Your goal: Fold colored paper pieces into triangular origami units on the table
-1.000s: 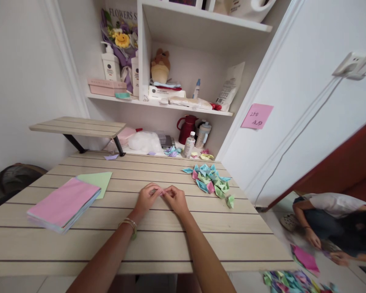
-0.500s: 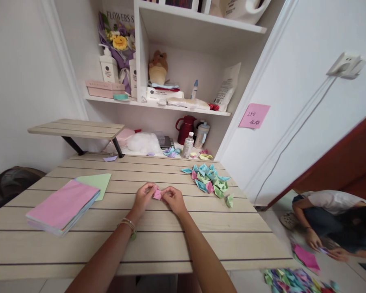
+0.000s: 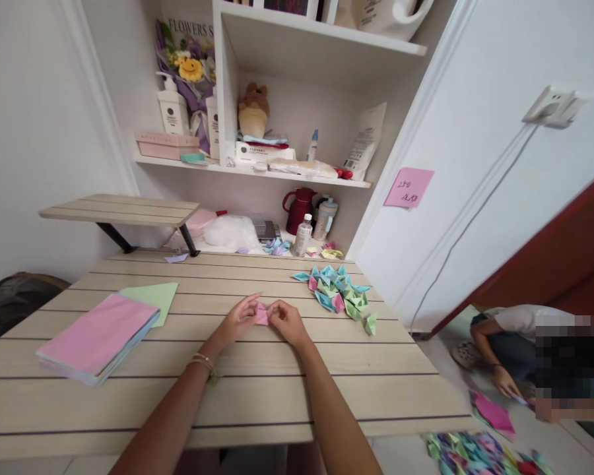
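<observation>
A small folded piece of pink paper [image 3: 261,315] is between my hands, low over the wooden desk [image 3: 257,389]. My right hand [image 3: 288,322] pinches its right side with the thumb and fingers. At its left edge is my left hand [image 3: 240,320], fingers stretched and apart, thumb close to the paper; whether it touches is hard to see. To the right lies a cluster of folded paper boats [image 3: 344,289] in blue, green and pink. A stack of pink-topped paper sheets [image 3: 101,333] rests on the left, partly over a green sheet [image 3: 161,300].
A raised wooden shelf [image 3: 123,210] stands at the desk's back left. Behind are a clear bottle [image 3: 303,235], a red jug [image 3: 298,210] and a plastic bag [image 3: 231,232]. A person [image 3: 505,343] crouches on the floor at right, near many folded papers [image 3: 470,452].
My left hand's fingers have spread and lifted from their pinch at the paper. The pink paper shows slightly farther right between my hands. The whole view has shifted a little.
</observation>
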Tool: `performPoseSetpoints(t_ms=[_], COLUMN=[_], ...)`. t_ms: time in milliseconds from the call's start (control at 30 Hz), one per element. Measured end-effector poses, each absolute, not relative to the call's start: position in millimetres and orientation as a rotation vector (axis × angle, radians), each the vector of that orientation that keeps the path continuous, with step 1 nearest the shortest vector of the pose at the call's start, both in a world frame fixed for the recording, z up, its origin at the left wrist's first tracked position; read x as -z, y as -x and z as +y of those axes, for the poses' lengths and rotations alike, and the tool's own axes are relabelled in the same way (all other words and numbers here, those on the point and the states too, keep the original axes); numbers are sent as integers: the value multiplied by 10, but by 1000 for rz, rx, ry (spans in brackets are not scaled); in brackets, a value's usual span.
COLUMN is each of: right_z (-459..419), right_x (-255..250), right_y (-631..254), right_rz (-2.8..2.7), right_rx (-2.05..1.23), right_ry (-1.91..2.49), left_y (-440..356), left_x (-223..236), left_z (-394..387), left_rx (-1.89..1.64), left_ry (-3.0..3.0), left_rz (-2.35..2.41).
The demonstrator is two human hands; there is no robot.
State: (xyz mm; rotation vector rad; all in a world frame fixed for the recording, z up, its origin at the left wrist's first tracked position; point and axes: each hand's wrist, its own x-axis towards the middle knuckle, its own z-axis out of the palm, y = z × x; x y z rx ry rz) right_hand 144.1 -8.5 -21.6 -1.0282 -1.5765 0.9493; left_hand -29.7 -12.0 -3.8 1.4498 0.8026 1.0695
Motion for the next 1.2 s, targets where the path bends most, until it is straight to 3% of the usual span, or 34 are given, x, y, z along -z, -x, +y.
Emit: performPoseSetpoints(t_ms=[200, 733, 1200], right_z=[-126, -78, -124], right_x=[164, 186, 140], right_y=[-1527, -1517, -1514], right_rz=[-1767, -1482, -1779], right_rx=[-832, -1124, -828], right_ry=[1034, 917, 966], left_y=[298, 287, 291], left_x=[134, 173, 148], left_z=[-138, -95, -128], left_rx=[-932, -1237, -1118], left_ry=[-1553, -1625, -1680], left_rz=[774, 933, 941])
